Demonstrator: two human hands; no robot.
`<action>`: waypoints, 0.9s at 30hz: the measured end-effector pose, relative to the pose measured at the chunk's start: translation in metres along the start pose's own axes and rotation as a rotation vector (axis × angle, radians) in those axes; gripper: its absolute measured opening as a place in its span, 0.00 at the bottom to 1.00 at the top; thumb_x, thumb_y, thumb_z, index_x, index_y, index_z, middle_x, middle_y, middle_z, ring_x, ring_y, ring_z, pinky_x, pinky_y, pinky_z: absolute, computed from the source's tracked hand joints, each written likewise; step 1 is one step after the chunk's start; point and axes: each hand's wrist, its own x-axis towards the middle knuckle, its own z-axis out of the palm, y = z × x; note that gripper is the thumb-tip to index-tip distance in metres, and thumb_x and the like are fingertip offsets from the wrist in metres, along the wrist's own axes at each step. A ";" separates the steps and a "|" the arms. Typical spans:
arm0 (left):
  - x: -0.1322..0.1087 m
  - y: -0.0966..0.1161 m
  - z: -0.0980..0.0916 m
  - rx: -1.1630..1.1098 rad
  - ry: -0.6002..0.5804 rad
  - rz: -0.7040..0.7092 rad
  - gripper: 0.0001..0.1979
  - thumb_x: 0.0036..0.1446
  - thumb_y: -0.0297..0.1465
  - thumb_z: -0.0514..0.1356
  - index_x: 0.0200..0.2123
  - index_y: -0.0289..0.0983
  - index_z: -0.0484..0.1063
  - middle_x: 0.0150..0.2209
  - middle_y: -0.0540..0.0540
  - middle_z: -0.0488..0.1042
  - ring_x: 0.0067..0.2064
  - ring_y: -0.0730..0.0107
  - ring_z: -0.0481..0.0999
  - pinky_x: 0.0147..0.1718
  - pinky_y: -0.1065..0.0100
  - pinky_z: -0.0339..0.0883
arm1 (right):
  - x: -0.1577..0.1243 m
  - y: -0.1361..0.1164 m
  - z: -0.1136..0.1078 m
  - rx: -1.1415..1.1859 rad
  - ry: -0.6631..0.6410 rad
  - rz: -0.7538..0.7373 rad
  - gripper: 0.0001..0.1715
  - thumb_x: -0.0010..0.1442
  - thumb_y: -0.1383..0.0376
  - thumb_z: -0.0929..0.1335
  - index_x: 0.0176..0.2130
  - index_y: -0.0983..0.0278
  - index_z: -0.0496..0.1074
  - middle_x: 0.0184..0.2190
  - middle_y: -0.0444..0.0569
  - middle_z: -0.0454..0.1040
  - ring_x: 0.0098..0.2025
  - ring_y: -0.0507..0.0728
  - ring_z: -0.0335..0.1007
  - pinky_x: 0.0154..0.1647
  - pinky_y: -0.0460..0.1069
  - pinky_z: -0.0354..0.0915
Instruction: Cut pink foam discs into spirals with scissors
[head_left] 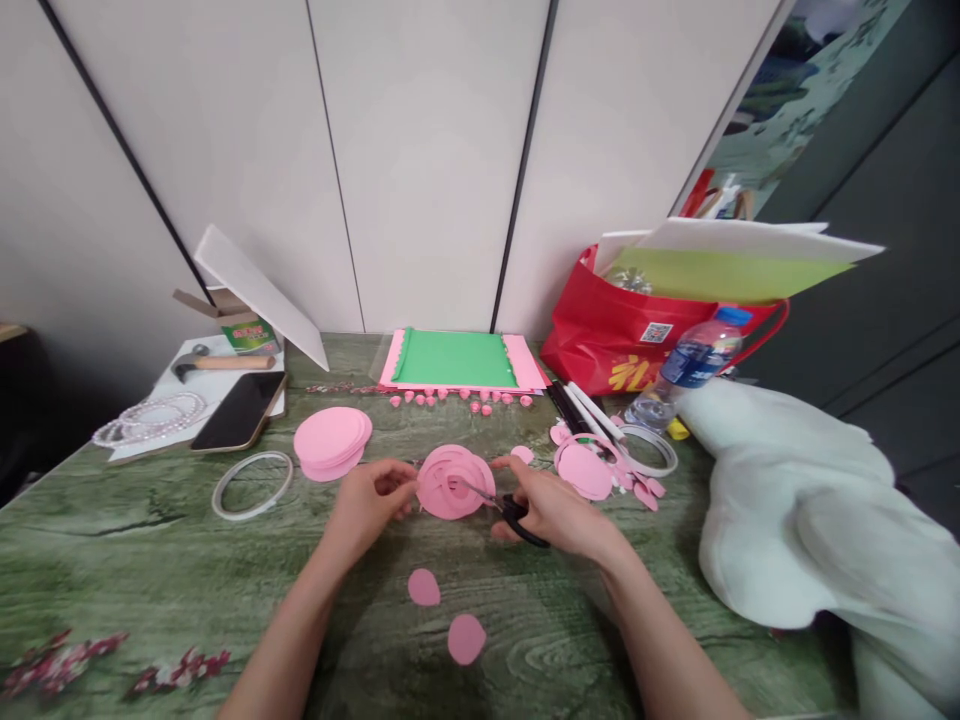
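Observation:
My left hand point(367, 507) pinches the left edge of a pink paper disc point(452, 483) cut into a spiral, held just above the green table point(150, 560). Black-handled scissors point(517, 516) are gripped in my right hand point(551, 510), their blades reaching into the disc from the right. Two small pink paper scraps point(424, 587) point(466, 638) lie on the table below my hands. A stack of pink paper circles point(331, 441) sits to the left of the disc.
A tape ring point(252, 484), a phone point(238, 412), beads point(154, 415) and a hammer point(221, 362) lie at the left. Green and pink sheets point(454, 358) sit at the back. A red bag point(630, 335), water bottle point(686, 365), pink cut-outs point(585, 468) and white cloth point(810, 510) fill the right.

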 end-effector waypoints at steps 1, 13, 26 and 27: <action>0.002 -0.004 -0.002 0.094 0.154 0.064 0.09 0.44 0.34 0.58 0.28 0.34 0.73 0.20 0.48 0.74 0.20 0.68 0.71 0.21 0.68 0.66 | 0.001 0.000 0.000 -0.014 0.057 0.025 0.37 0.41 0.62 0.74 0.51 0.60 0.64 0.24 0.43 0.75 0.29 0.58 0.70 0.25 0.45 0.52; 0.021 -0.047 -0.031 0.683 0.571 0.230 0.18 0.48 0.23 0.52 0.44 0.29 0.71 0.45 0.31 0.73 0.49 0.50 0.70 0.49 0.55 0.62 | -0.007 -0.032 0.027 0.688 0.125 -0.550 0.08 0.51 0.63 0.71 0.33 0.64 0.70 0.29 0.46 0.75 0.31 0.53 0.71 0.34 0.45 0.65; 0.019 -0.052 -0.038 0.686 0.593 0.113 0.15 0.51 0.25 0.51 0.38 0.33 0.76 0.37 0.36 0.79 0.38 0.54 0.77 0.38 0.61 0.67 | -0.028 -0.017 0.065 -0.042 -0.011 -0.812 0.23 0.46 0.76 0.64 0.43 0.63 0.68 0.35 0.49 0.68 0.40 0.58 0.61 0.40 0.51 0.59; 0.019 -0.052 -0.038 0.687 0.607 0.106 0.16 0.52 0.25 0.51 0.38 0.33 0.76 0.35 0.36 0.79 0.36 0.54 0.77 0.36 0.61 0.67 | -0.029 -0.005 0.058 -0.052 0.010 -0.767 0.23 0.45 0.77 0.64 0.42 0.63 0.68 0.33 0.48 0.68 0.39 0.58 0.61 0.39 0.51 0.59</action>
